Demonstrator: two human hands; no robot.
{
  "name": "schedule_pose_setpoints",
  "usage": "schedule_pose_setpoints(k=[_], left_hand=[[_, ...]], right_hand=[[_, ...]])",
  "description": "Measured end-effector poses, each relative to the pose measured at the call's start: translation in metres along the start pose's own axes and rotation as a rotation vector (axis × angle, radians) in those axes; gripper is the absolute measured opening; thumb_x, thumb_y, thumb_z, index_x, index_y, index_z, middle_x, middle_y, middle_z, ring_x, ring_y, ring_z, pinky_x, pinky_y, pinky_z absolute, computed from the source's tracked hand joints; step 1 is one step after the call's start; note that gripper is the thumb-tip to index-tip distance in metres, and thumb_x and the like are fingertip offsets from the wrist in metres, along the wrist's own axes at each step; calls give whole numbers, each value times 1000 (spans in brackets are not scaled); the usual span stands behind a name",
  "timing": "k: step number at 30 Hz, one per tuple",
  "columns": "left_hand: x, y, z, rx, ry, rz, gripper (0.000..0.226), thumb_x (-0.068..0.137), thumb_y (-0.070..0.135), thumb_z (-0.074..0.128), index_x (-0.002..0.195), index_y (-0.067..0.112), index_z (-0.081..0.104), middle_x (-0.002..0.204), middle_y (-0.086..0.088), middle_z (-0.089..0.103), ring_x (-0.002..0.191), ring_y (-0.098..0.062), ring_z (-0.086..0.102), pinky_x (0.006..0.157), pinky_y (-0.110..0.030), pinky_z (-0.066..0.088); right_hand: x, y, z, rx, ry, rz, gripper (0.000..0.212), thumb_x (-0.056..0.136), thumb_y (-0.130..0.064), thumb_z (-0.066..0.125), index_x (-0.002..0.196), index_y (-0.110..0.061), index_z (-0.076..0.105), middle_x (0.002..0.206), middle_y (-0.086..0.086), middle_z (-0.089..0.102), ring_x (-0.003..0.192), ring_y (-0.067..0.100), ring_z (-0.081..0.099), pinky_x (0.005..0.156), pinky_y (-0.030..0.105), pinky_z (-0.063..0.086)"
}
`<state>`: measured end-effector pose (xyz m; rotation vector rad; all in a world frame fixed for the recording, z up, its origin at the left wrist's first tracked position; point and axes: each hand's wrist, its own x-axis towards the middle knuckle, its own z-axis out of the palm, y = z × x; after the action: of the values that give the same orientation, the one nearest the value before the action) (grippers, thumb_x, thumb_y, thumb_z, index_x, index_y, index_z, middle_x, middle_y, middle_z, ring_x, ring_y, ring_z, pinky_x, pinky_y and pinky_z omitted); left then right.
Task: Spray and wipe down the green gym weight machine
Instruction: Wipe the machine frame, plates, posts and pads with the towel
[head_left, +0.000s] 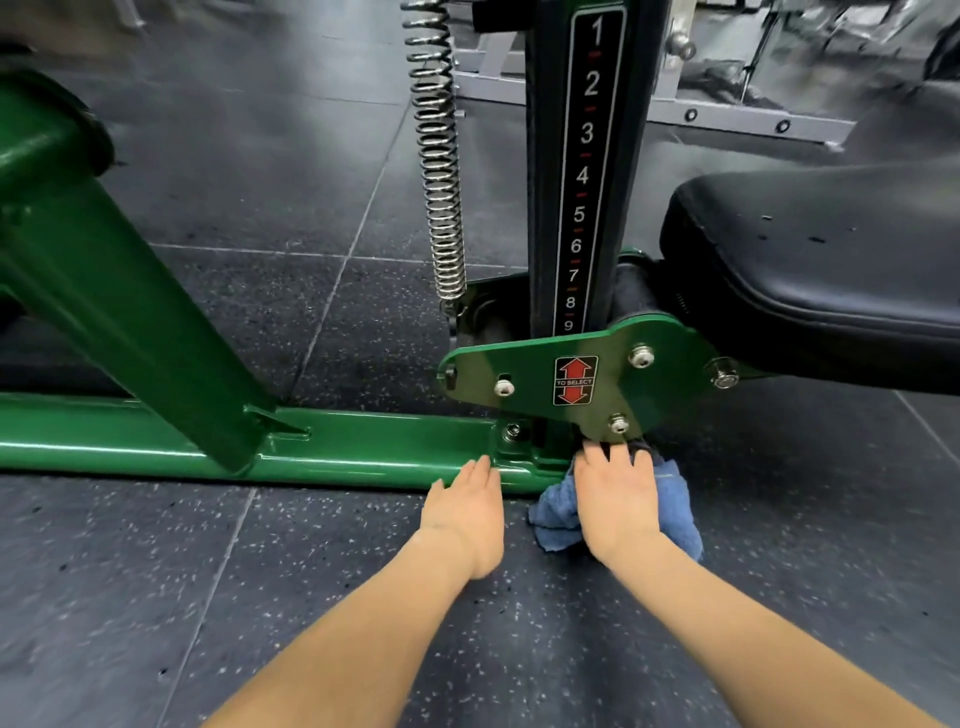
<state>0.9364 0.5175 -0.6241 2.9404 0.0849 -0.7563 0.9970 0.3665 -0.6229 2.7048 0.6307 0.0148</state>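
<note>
Light: bright, even, from overhead.
Glare: white streaks along the green frame (363, 452) and seat (831, 270).
Blur: upper corners smeared.
Distortion: wide-angle bending at edges.
Shadows: soft, faint.

A gym. Dark speckled rubber floor tiles (291, 218) with pale seams cover the ground. A green weight machine frame (156, 332) sits on them, with a black padded seat (831, 249), a steel coil spring (441, 156) and a black post with a number scale (584, 171) running 1 to 9. A green plate carries a red arrow sticker (575, 381) reading "TO SELECT". Grey metal equipment frame (727, 111) behind.
</note>
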Motion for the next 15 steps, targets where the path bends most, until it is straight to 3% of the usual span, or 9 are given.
schedule_pose_setpoints(k=[4,8,9,11,12,15], left_hand=[[-5,-3,-2,4,-51,10,80,93,13,47,153,6,-4,161,-5,-15,149,-20,-7,120,-47,13],[-7,-8,-7,-27,-68,9,76,93,11,44,154,6,0,161,-5,-11,149,-20,-4,119,-47,16],[-7,-11,-7,-39,-63,4,75,93,10,43,154,6,0,162,-5,-11,149,-20,-4,119,-47,16],[-6,-19,-8,-73,-53,-16,74,92,9,42,154,6,1,162,-4,-10,149,-19,-4,119,-47,16],[-6,-23,-7,-89,-48,-26,74,92,9,43,154,7,1,162,-3,-10,149,-18,-3,119,-47,16],[-8,-32,-6,-104,-41,-15,76,94,16,49,154,9,3,162,0,-9,149,-16,-2,119,-47,14]], right_hand=[[5,0,-8,-17,-35,5,38,92,-16,51,131,-18,47,135,3,43,125,30,40,101,41,33],[-16,-15,-9,25,-24,90,38,90,-13,52,128,-13,51,128,5,45,115,28,46,93,39,39],[-21,-22,-10,66,-1,125,40,83,-15,62,123,-11,56,121,7,50,109,28,51,88,39,42],[-26,-39,-11,176,61,139,55,51,-12,85,103,-4,67,101,12,60,89,32,59,71,42,50],[-25,-48,-11,228,92,146,62,37,-7,88,96,-1,69,95,15,62,82,34,61,65,42,51],[-22,-66,-16,312,136,190,65,34,0,85,96,4,68,95,20,63,79,36,62,63,41,53]])
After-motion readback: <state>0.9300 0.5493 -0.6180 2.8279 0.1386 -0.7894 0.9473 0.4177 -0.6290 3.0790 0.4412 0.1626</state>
